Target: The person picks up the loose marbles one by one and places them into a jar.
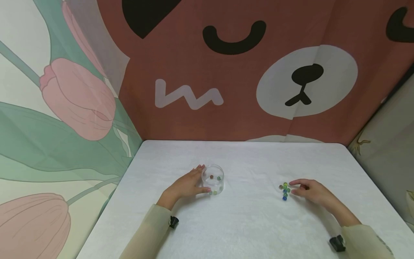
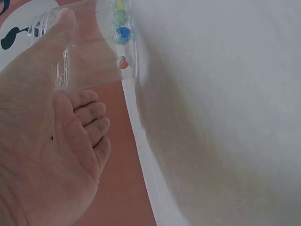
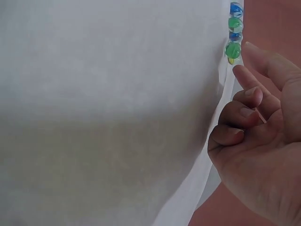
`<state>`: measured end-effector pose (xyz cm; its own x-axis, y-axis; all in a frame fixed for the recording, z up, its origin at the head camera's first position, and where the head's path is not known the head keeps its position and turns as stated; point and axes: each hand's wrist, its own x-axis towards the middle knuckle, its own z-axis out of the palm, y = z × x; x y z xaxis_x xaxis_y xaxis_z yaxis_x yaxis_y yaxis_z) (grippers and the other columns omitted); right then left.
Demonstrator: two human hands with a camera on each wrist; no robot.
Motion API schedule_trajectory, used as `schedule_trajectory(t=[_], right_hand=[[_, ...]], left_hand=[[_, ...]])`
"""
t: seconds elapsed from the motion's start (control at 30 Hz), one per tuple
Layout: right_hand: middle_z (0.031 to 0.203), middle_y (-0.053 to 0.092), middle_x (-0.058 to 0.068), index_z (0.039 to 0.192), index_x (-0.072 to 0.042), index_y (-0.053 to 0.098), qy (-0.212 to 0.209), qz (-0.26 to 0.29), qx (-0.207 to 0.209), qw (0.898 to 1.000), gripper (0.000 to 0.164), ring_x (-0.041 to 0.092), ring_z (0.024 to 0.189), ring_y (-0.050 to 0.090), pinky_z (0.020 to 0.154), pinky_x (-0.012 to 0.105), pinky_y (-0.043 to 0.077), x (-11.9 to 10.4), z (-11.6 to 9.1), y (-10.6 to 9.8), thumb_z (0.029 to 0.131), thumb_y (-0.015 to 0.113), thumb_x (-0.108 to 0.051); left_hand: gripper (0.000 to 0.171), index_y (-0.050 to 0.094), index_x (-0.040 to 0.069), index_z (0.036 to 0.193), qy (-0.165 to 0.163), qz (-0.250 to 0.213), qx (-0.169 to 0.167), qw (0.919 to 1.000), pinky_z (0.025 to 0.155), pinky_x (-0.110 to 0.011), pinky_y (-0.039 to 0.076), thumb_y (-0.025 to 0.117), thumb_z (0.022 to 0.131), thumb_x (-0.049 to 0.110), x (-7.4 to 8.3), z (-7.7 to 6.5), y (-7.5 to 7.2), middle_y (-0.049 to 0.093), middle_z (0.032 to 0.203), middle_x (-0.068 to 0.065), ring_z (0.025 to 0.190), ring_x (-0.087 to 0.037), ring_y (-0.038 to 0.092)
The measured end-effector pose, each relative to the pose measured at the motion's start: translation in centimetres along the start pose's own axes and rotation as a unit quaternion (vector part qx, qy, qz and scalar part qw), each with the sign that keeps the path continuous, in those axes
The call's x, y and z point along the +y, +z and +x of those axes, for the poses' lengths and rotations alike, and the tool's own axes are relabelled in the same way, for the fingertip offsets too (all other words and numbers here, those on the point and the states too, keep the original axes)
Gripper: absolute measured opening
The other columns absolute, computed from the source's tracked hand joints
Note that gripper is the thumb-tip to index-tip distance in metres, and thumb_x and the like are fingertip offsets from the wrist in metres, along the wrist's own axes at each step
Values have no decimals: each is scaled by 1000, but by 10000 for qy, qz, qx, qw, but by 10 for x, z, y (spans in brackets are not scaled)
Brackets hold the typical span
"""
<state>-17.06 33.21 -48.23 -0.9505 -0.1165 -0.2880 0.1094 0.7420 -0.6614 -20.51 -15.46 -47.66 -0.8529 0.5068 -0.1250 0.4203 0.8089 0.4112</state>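
A clear, lidless jar (image 1: 221,185) with a threaded neck stands upright on the white-covered table. Several glass marbles (image 2: 121,34) lie at its bottom. My left hand (image 1: 185,187) holds the jar from its left side, the thumb near the neck and the fingertips at the far side. To the right, several blue, green, yellow and brownish marbles (image 1: 285,191) sit close together on the cloth. My right hand (image 1: 312,192) is beside this cluster, with thumb and index finger reaching apart toward a green marble (image 3: 233,50). Its other fingers are curled in toward the palm.
White cloth covers the table (image 1: 245,223), and its far edge meets a brown hanging (image 1: 239,122) with a bear face. A floral curtain (image 1: 77,100) hangs along the left side. Both sleeves carry a small black clip (image 1: 337,243) near the wrist.
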Motion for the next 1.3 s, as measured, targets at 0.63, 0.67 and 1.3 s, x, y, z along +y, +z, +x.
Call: schedule_trajectory(t=[0.63,0.67,1.3], right_hand=[[80,47,3,126,-4,68,-258,-452,210,9984,41,19,72,42,56,28,32,-1,2,14,93,74,-28],[79,47,3,125,-4,69,-252,-477,238,9983,40,19,72,42,56,28,32,-2,2,15,93,74,-27],[77,48,2,114,-5,73,-331,-684,509,9958,25,19,70,42,57,29,33,-7,3,16,94,72,-22]], left_hand=[[102,22,12,163,-20,-39,20,10000,127,-43,19,61,88,70,2,-1,-1,18,169,-7,156,-23,14],[102,22,12,163,-16,-36,18,10000,127,-43,19,61,89,70,2,-1,-1,18,169,-7,156,-23,15],[102,19,13,163,-49,-77,-40,10000,127,-43,17,60,89,71,1,-2,-2,15,169,-5,156,-24,13]])
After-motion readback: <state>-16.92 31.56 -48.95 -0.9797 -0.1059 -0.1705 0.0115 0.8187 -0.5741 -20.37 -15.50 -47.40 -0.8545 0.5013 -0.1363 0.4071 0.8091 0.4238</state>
